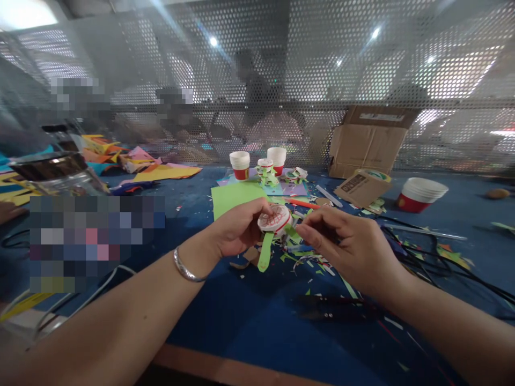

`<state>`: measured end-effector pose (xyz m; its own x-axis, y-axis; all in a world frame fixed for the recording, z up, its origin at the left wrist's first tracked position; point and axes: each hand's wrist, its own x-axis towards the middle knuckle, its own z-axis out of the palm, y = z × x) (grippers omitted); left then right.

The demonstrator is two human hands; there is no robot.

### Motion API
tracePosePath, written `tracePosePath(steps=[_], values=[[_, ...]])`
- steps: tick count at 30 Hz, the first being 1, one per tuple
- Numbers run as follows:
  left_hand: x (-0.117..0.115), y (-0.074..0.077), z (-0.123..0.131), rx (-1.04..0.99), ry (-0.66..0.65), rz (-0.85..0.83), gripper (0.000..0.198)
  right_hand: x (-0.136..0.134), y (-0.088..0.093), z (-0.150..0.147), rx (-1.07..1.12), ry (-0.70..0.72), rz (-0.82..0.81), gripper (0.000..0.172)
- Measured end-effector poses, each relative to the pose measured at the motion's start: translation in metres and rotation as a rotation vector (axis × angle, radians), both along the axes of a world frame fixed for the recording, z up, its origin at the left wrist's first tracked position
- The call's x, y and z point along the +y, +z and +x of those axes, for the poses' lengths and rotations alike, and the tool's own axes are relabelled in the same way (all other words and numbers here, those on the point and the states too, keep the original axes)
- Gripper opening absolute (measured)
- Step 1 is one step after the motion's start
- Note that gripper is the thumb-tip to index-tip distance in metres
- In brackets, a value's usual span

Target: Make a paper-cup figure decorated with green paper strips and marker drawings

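A small paper turtle [276, 219] is held above the blue table by my left hand [241, 228], with the thumb on top of its white, red-lined shell. Its shell looks made from the bottom of a paper cup, and a long green paper head [263, 257] with a drawn face hangs toward me. My right hand [348, 241] is closed in a pinch at the turtle's right side, its fingertips against a green paper flap [293, 232]. Whatever lies between those fingertips is too small to make out. Beneath both hands lie green and white paper scraps [314, 260].
Stacked paper cups [240, 163] and another paper turtle [265, 170] stand at the back. Green paper [235, 197] lies behind my left hand. Dark scissors or snips [328, 308] lie in front. On the right are a cardboard box [368, 142], more cups [422, 193] and black cables [434, 260].
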<state>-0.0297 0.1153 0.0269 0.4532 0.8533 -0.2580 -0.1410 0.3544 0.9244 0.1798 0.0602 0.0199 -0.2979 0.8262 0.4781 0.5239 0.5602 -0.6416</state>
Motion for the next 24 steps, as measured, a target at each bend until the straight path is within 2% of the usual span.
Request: tracePosePath(steps=[6,10,17,24], values=[[-0.0005,-0.0027,0.0016,-0.049,-0.017,0.045,0.004,0.0003,-0.0003,-0.0069,0.116,0.092,-0.257,0.033],[0.0002,-0.0064,0.0016,-0.102,-0.056,0.117,0.006,0.0007,0.0019,-0.0093,0.232,0.177,-0.372,0.029],[-0.001,-0.0072,-0.0009,-0.075,-0.104,0.187,0.011,0.001,0.001,-0.0081,0.318,0.215,-0.499,0.026],[-0.0049,-0.0044,-0.0019,-0.068,-0.122,0.222,0.017,0.0026,-0.0013,-0.0063,0.376,0.273,-0.532,0.027]])
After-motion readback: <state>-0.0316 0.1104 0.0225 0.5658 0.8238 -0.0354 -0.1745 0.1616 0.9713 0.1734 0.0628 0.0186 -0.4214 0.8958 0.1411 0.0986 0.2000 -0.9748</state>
